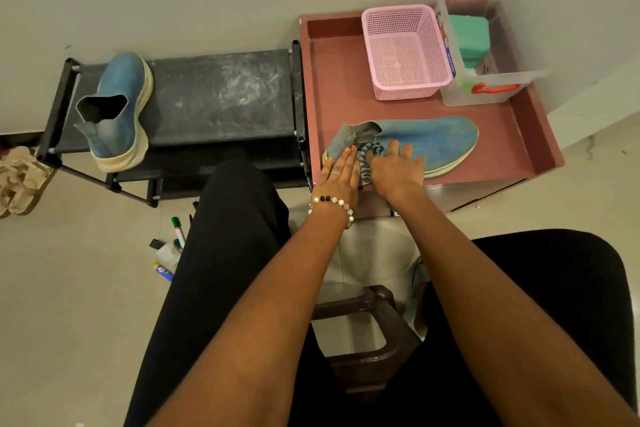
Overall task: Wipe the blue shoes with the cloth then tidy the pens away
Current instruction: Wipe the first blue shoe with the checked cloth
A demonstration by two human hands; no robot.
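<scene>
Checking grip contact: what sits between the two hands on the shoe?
In the head view, a bunched striped cloth lies between the left hand and right hand, on the blue shoe lying on its side on the pink tray-table.

One blue cloth shoe with a pale sole (440, 144) lies on its side on the dark pink tabletop (502, 146), toe pointing right. A striped grey cloth (367, 158) lies bunched on its heel end. The other blue shoe (117, 111) stands on the black shelf (221, 94). Pens (178, 230) lie on the floor (69, 305).
</scene>
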